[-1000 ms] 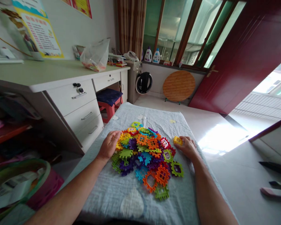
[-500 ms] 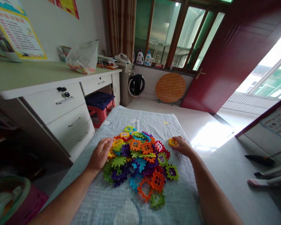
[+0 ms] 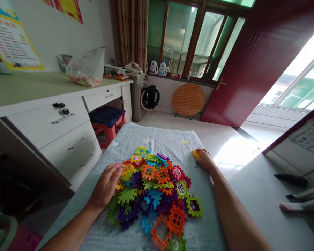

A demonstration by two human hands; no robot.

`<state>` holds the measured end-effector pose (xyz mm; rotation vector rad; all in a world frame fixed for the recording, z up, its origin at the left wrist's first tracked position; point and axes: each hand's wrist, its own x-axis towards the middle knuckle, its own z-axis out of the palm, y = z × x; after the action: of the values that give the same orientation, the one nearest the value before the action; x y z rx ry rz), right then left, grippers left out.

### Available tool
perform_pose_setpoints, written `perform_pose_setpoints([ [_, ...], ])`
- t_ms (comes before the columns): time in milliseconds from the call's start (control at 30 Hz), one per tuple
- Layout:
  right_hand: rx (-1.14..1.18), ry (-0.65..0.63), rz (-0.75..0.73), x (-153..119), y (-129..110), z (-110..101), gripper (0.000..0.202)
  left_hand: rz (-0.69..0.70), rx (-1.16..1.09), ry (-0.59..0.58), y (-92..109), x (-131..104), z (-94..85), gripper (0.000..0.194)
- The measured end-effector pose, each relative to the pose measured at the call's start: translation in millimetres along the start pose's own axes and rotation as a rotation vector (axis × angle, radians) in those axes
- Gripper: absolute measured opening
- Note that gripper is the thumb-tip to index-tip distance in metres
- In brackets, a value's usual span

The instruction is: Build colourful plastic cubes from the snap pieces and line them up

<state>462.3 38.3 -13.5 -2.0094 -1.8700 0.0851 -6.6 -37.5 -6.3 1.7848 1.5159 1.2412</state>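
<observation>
Head view: two bare hands are at a soft blue cloth [image 3: 162, 137] with a heap of bright plastic pieces [image 3: 155, 197] on it
Right hand: the right hand [image 3: 206, 160] is on the far right part of the cloth, well apart from the heap
Right grip: the fingers are pinching a small yellow piece [image 3: 196, 153] with bumpy edges
Left hand: the left hand [image 3: 106, 186] is at the left side of the heap, with its fingertips by another yellow bumpy piece [image 3: 127, 169]
Left grip: the fingers are bent and close together; I cannot tell if they pinch anything
Heap: the pieces lie on top of each other in the middle of the cloth, and they are red, orange, yellow, green, blue and purple
Near side: an orange window piece [image 3: 176, 221] lies beside an orange ring piece [image 3: 154, 234], and a green piece [image 3: 182, 244] is just below them, partly cut off by the picture edge
Right side: a green square ring [image 3: 195, 213] lies flat at the edge of the heap
Desk: a see-through bag [image 3: 90, 69] sits on the long desk [image 3: 28, 85] at the left
Floor: a red stool [image 3: 108, 134] with a dark blue top is by the desk, and a round wooden board [image 3: 188, 99] leans near the wall
</observation>
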Motion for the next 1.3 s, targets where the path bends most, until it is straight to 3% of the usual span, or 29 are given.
perform_pose_setpoints([
  [167,0.015,0.054,-0.001,-7.0,6.9,11.0,0.056,0.003,0.019,-0.001,2.6,1.4,0.1,0.038],
  [767,0.18,0.076,-0.096,-7.1,21.3,7.8,0.058,0.003,0.058,-0.064,-0.2,7.4,2.1,0.038],
  [1067,0.186,0.055,-0.045,-8.3,18.1,8.0,0.065,0.014,0.071,-0.063,-1.1,10.0,2.6,0.038],
  [1300,0.171,0.123,-0.037,-6.6,19.1,10.1,0.065,-0.004,0.08,-0.067,2.9,9.8,2.3,0.039],
])
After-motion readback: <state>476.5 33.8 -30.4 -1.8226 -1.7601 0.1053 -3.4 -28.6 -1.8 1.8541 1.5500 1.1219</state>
